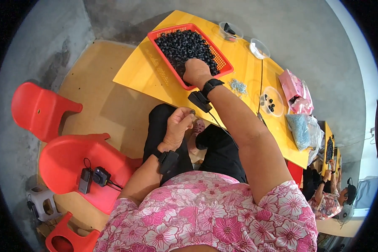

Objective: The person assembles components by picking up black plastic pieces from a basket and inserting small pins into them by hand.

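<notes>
My right hand (196, 72) reaches over the near side of a red plastic basket (222, 64), its fingers curled down among many small black ring-shaped pieces (182, 45). Whatever those fingertips grip is hidden beneath the hand. Above my lap, just off the table's near edge, my left hand (177, 127) is closed in a pinch. A small dark round piece (192, 112) shows at its fingertips. Beside the basket, near my right wrist, lies a little pile of small silvery bits (238, 86).
A clear bowl with several black pieces (271, 102), a pink bag (296, 92) and a bag of bluish bits (299, 131) stand on the yellow table (138, 67). Two clear tubs (231, 32) are farther back. Red chairs (77, 164) stand left. Another person (329, 197) works at far right.
</notes>
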Tool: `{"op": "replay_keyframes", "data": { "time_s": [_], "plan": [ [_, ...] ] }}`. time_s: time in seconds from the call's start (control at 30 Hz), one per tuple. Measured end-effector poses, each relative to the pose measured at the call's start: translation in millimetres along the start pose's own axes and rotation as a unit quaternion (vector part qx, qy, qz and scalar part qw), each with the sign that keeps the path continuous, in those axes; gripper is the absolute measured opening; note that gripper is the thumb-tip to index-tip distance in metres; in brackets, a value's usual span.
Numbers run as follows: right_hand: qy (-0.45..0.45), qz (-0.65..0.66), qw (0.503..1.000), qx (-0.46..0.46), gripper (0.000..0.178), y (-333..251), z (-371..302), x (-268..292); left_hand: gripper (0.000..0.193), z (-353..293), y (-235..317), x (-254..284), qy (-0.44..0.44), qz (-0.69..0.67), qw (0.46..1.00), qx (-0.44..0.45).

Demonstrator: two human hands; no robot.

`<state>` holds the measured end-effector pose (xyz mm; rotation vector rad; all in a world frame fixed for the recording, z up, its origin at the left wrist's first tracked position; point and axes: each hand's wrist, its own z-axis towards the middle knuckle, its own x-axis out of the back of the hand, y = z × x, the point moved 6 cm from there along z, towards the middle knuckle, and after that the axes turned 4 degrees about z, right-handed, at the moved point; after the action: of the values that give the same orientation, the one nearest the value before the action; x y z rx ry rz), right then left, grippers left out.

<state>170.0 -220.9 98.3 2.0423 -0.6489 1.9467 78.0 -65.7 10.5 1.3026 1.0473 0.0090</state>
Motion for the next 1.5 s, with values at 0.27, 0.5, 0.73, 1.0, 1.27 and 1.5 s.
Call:
{"op": "replay_keyframes", "data": {
  "time_s": [0.27, 0.5, 0.73, 1.0, 1.27, 1.5],
  "plan": [
    [-0.006, 0.000, 1.000, 0.002, 0.017, -4.2, -6.3, 3.8, 0.011, 3.4, -4.7, -0.4, 0.004, 0.003, 1.000, 0.001],
    [-0.036, 0.005, 0.999, -0.006, 0.020, 11.4, 7.4, -4.0, 0.015, 6.1, -5.4, -2.3, -0.019, 0.022, 0.999, 0.012],
    [-0.037, 0.023, 0.999, 0.004, 0.020, 10.9, 12.5, -11.4, 0.015, 3.5, -5.3, 0.1, -0.013, 0.020, 1.000, 0.015],
    [0.053, 0.574, 0.816, 0.040, 0.017, 43.6, -1.7, 5.5, 0.014, 6.0, -2.8, 1.2, -0.017, 0.013, 1.000, -0.012],
    [0.082, 0.712, 0.693, 0.079, 0.014, 63.6, -76.7, 13.7, 0.015, 2.8, 6.6, 9.5, 0.017, 0.008, 0.999, -0.030],
    [0.178, 0.331, 0.908, 0.184, 0.018, 68.8, -192.4, -12.6, 0.019, 53.3, 128.9, 71.7, 0.153, 0.262, 0.923, -0.235]
  ]
}}
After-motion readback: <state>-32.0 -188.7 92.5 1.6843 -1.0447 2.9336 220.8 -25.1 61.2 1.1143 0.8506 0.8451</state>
